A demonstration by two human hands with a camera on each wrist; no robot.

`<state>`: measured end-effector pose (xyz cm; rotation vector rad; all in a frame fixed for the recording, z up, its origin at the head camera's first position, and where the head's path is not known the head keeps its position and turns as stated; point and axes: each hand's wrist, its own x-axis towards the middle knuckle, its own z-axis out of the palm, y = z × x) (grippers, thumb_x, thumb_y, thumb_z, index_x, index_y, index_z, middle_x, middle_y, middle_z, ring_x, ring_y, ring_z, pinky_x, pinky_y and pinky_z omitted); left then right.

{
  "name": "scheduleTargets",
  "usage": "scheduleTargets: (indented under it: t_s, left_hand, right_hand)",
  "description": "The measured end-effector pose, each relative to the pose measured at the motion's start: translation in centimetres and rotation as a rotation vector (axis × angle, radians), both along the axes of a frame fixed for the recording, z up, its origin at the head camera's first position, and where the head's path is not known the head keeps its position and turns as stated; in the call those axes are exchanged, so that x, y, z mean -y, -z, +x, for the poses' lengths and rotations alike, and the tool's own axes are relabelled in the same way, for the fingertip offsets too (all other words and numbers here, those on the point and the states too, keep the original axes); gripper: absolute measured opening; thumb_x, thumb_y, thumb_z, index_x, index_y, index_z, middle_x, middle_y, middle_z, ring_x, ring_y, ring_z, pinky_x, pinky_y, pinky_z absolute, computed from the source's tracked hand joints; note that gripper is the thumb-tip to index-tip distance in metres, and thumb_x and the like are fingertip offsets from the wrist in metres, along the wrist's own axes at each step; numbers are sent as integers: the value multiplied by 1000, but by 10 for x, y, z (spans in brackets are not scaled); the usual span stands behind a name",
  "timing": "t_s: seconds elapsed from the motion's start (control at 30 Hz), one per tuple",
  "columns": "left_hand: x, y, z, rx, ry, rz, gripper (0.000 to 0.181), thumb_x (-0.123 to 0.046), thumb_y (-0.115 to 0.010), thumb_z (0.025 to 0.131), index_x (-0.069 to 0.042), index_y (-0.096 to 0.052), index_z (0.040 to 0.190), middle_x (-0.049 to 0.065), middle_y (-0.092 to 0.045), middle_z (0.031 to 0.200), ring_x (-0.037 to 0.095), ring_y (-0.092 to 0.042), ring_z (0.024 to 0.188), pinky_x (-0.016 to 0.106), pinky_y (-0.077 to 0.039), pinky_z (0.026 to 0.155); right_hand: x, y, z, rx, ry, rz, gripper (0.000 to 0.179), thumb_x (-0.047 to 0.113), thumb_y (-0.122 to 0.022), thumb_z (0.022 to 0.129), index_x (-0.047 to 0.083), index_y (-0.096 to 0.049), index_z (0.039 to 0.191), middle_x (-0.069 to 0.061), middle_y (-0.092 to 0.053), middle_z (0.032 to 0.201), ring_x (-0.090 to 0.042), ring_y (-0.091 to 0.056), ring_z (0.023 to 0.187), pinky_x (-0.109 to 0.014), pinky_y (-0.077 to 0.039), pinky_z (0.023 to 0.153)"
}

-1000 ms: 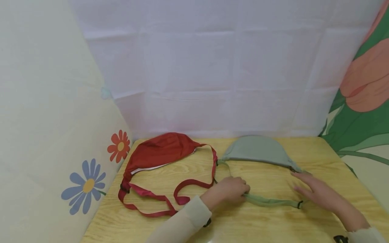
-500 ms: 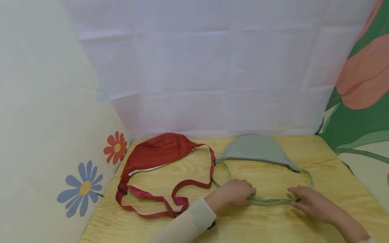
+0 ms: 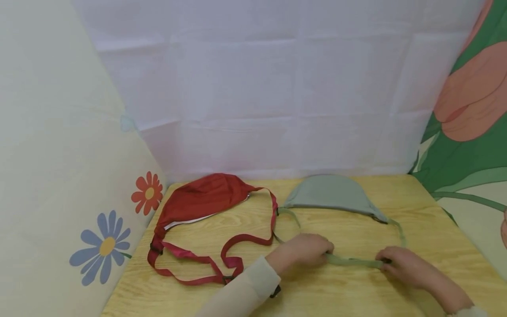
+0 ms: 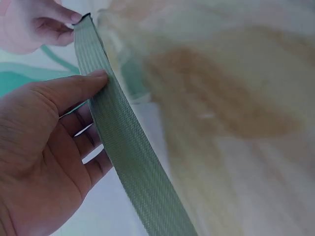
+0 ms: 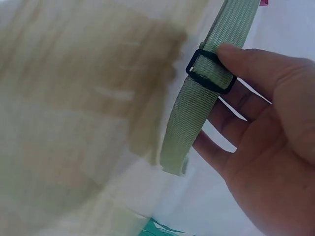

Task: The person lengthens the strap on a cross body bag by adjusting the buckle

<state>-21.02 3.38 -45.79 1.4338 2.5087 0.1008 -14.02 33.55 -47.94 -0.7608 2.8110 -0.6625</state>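
Note:
A grey-green waist bag (image 3: 330,193) lies at the back right of the table, its green webbing strap (image 3: 352,261) looping toward me. My left hand (image 3: 303,251) pinches that strap between thumb and fingers, as the left wrist view shows with the webbing (image 4: 125,137) running past the thumb. To the right, my right hand (image 3: 405,266) grips the same strap at its black slider buckle (image 5: 209,84), thumb resting on the slider's edge. Between both hands the strap stretches nearly straight. A short folded strap end (image 5: 174,160) sticks out beyond the slider in the right wrist view.
A red waist bag (image 3: 206,198) lies at the back left, its red strap (image 3: 198,279) looped loosely forward. A black buckle (image 3: 275,291) sits beside my left sleeve. White cloth (image 3: 237,88) hangs behind the wooden table (image 3: 336,295), with flower-printed panels at both sides.
My right hand has come down from beside the grey-green bag's end to the strap's slider and closed its fingers on it. My left hand keeps its hold; the strap between them has straightened.

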Motion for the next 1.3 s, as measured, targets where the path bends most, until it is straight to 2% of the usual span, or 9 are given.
scheduleTargets:
  t_s: [0.17,0.3,0.4,0.47,0.6,0.77,0.87,1.03,1.3]
  left_hand:
    - [6,-10,-9,34,-7,59,10,-16,-58,103,-19,-65,99,-10,-66,97,1,-57,85,17,-46,77]
    - [12,-19,-16,42,-39,92,15,-15,-52,106,-17,-66,112,-6,-68,108,4,-62,99,19,-49,87]
    - [17,-25,-19,81,-86,133,26,-16,-44,109,-14,-63,127,-2,-65,125,9,-60,118,23,-47,99]
    - [20,-30,-21,115,-117,176,32,-17,-38,111,-12,-59,135,1,-61,135,13,-55,128,26,-45,106]
    - [24,-36,-24,146,-134,278,35,-23,-36,112,-9,-56,138,3,-60,133,15,-55,126,28,-45,105]
    - [28,-39,-26,78,-144,310,44,-43,-48,107,-12,-56,137,0,-60,129,13,-56,119,30,-46,101]
    - [30,-41,-27,36,-159,303,48,-45,-49,105,-12,-55,139,1,-60,133,15,-55,125,34,-43,107]
    - [33,-44,-29,26,-184,324,47,-42,-51,105,-11,-57,140,3,-62,135,17,-56,127,33,-44,107]
    - [40,-46,-32,15,-218,363,42,-41,-58,102,-14,-63,134,0,-66,129,15,-60,121,30,-48,102]
  right_hand:
    - [1,-19,-3,71,51,-20,15,9,-64,98,7,-69,112,-1,-70,107,-17,-67,94,-34,-55,75]
    - [4,-34,-4,38,53,-68,19,9,-56,103,2,-64,120,-3,-67,108,-14,-65,90,-32,-52,71]
    - [8,-43,-5,-36,59,-94,22,12,-53,106,2,-62,124,-3,-65,109,-9,-61,88,-31,-50,70]
    - [10,-48,-6,-84,75,-100,25,16,-56,105,2,-61,126,-5,-65,113,-14,-64,93,-34,-52,73]
    - [14,-54,-8,-238,73,-88,34,16,-70,96,3,-61,126,-9,-65,121,-30,-64,107,-43,-55,83]
    - [13,-56,-14,-472,41,-109,45,2,-83,80,6,-62,120,-3,-66,112,-25,-65,99,-34,-55,78]
    - [12,-59,-16,-546,58,-130,49,0,-86,75,7,-64,118,1,-66,107,-16,-64,93,-27,-53,75]
    - [11,-67,-20,-557,88,-148,47,1,-86,75,8,-67,117,4,-67,103,-3,-60,89,-23,-51,75]
    - [13,-74,-21,-519,72,-202,45,4,-83,80,10,-67,122,5,-68,106,2,-57,90,-12,-45,79]
